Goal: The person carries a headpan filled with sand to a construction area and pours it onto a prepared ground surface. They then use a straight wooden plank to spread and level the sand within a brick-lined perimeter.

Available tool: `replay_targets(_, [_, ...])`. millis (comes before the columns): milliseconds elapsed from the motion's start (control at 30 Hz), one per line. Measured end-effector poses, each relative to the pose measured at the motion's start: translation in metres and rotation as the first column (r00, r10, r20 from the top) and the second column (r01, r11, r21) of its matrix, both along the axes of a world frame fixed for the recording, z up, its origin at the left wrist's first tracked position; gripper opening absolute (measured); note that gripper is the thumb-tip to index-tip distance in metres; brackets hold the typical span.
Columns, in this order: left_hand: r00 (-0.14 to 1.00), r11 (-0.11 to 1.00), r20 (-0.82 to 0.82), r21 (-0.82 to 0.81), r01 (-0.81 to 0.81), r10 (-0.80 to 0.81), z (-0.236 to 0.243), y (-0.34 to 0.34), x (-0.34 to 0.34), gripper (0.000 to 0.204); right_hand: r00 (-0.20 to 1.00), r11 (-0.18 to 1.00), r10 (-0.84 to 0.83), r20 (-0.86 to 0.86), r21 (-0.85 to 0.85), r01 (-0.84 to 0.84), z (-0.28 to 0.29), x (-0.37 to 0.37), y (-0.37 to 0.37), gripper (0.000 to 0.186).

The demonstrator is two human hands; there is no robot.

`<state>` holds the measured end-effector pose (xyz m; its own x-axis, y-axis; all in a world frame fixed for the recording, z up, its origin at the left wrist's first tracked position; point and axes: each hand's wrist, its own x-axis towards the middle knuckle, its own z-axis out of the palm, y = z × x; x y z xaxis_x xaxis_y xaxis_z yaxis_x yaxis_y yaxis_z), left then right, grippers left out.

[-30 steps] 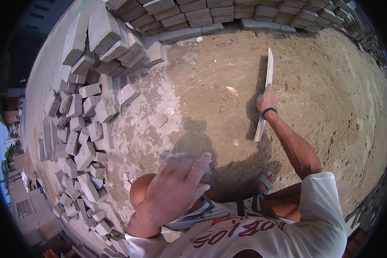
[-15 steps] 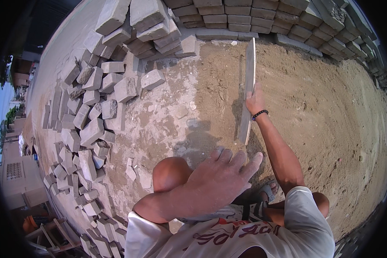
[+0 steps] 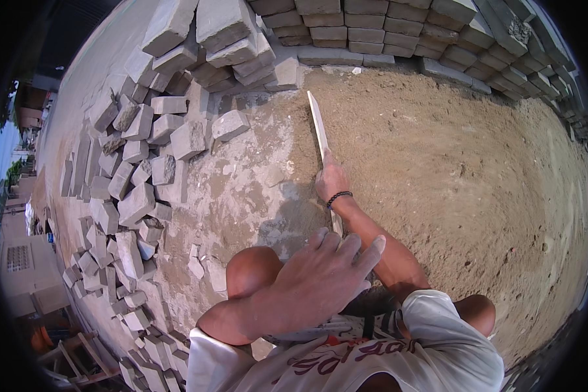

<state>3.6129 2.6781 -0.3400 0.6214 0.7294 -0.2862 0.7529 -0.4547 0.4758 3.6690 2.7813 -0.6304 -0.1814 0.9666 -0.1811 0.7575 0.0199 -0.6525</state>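
Observation:
My right hand, with a black beaded bracelet at the wrist, is wrapped round a long, thin, pale board. The board stands on edge over the brown sand, close to where the sand meets the pale, patchy ground. Its near end is partly hidden behind my hands. Nearer to me, my left hand hovers beside my bent knee, fingers stretched out and apart, holding nothing. Dust whitens its fingertips.
Loose grey blocks, some broken, lie heaped along the left. Taller block piles rise at the far left, and neat block stacks line the far edge and far right. A wooden frame stands at the lower left.
My right hand has swept the board leftward across the sand to its left edge. The board now shows mostly its narrow edge. My left hand has shifted slightly left, its fingers still spread.

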Motion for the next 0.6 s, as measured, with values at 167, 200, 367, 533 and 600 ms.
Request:
replay_targets(167, [0.997,0.997,-0.013,0.004,-0.081,0.081,0.004,0.003,-0.012,0.058,0.995,0.999,-0.015,-0.103,0.026,0.018,0.007,0.070,0.015,0.056])
replay_targets(200, [0.997,0.997,-0.017,0.011,-0.080,0.080,0.004,0.005,-0.012,0.058,0.991,0.967,-0.109,-0.073,0.225,0.123,-0.003,0.111,0.037,0.057])
replay_targets(367, [0.997,0.997,-0.003,-0.014,-0.078,0.078,0.012,0.004,-0.016,0.059,0.779,0.758,-0.626,0.047,0.275,0.592,-0.011,0.284,0.142,0.049])
replay_targets(533, [0.988,0.987,-0.030,-0.048,-0.154,0.152,0.011,0.007,-0.026,0.059,0.799,0.856,-0.516,0.309,0.175,0.486,-0.020,0.181,0.146,0.055])
replay_targets(600, [0.990,0.989,-0.036,-0.050,-0.138,0.136,0.009,0.011,-0.024,0.058,0.875,0.926,-0.376,0.305,0.150,0.345,-0.011,0.128,0.122,0.060])
